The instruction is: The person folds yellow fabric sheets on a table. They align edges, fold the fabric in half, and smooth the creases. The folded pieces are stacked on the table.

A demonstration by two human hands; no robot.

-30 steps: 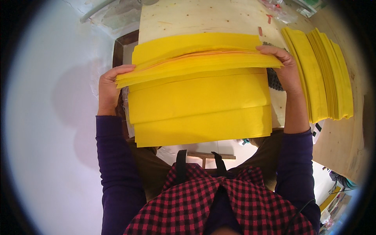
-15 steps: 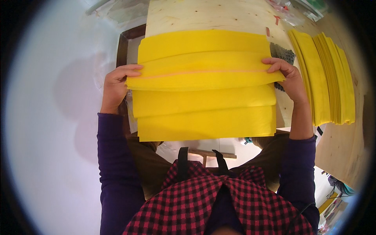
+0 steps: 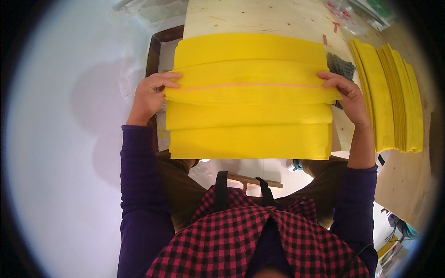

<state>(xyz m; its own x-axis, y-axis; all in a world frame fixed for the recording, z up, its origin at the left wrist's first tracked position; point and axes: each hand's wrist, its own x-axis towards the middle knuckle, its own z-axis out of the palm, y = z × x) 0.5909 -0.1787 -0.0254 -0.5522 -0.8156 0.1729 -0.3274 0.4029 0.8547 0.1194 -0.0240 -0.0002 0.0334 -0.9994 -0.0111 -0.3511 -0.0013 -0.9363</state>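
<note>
Yellow, soft-looking sheets (image 3: 250,106), folded in long overlapping bands, hang between the left hand (image 3: 149,95) and right hand (image 3: 345,92), each pinching an end above the plywood table (image 3: 250,18). The limp layers could slip and fan apart if either grip loosens.

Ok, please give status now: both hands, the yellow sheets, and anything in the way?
Left hand and right hand grip opposite ends of the yellow sheet bundle, lifted flat above the plywood board. Second yellow stack lies apart at right. Nothing blocking.
</note>
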